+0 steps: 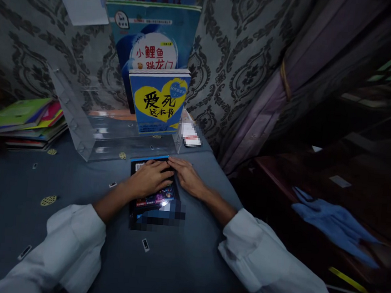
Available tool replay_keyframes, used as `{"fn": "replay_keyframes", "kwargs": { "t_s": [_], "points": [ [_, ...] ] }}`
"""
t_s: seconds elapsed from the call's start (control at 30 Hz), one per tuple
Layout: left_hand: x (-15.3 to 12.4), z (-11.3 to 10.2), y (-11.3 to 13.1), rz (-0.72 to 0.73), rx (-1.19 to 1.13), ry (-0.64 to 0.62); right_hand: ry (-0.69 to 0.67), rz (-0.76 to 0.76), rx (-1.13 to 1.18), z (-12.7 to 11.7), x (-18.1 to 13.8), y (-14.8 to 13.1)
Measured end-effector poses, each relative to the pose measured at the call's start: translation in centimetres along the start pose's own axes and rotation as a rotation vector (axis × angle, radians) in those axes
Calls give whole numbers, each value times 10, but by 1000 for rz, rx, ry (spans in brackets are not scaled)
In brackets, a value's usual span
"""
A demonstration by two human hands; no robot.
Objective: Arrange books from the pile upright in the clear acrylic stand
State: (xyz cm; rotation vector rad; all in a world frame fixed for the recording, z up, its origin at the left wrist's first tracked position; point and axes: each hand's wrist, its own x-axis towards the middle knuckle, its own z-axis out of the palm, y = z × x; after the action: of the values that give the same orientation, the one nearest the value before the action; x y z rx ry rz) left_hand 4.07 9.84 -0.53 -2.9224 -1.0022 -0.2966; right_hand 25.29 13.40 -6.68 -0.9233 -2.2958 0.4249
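A dark-covered book (154,200) lies flat on the grey-blue tablecloth (82,228), just in front of a clear acrylic book stand (77,122). My left hand (151,177) rests flat on the book's upper half, fingers stretched toward its far edge. My right hand (188,175) lies beside it, fingers extended onto the book's top right corner. Upright in the stand are a blue book with a yellow heart (158,100), a larger teal book (150,37) behind it and a third blue one at the top.
A stack of colourful thin books (26,120) lies at the left of the table. A purple curtain (289,91) hangs at the right. Beyond it a dark wooden surface holds a blue cloth (335,225). Patterned wallpaper is behind the stand.
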Motion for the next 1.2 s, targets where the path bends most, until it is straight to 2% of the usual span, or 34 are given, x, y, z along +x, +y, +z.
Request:
{"fn": "replay_keyframes", "kwargs": {
  "t_s": [0.17, 0.47, 0.73, 0.97, 1.2],
  "points": [
    [0, 1, 6, -17, 31, -8, 2, 11, -9, 0, -2, -2],
    [-3, -4, 0, 33, -77, 0, -18, 14, -6, -2, -11, -8],
    [-7, 0, 19, -36, 31, -14, 4, -12, -27, -4, -11, -15],
    [-11, 2, 20, -64, -56, 6, -19, 29, -39, -7, -18, -16],
    [-12, 1, 26, -29, 17, -2, -13, 23, -32, -5, -21, -16]
  ]
}}
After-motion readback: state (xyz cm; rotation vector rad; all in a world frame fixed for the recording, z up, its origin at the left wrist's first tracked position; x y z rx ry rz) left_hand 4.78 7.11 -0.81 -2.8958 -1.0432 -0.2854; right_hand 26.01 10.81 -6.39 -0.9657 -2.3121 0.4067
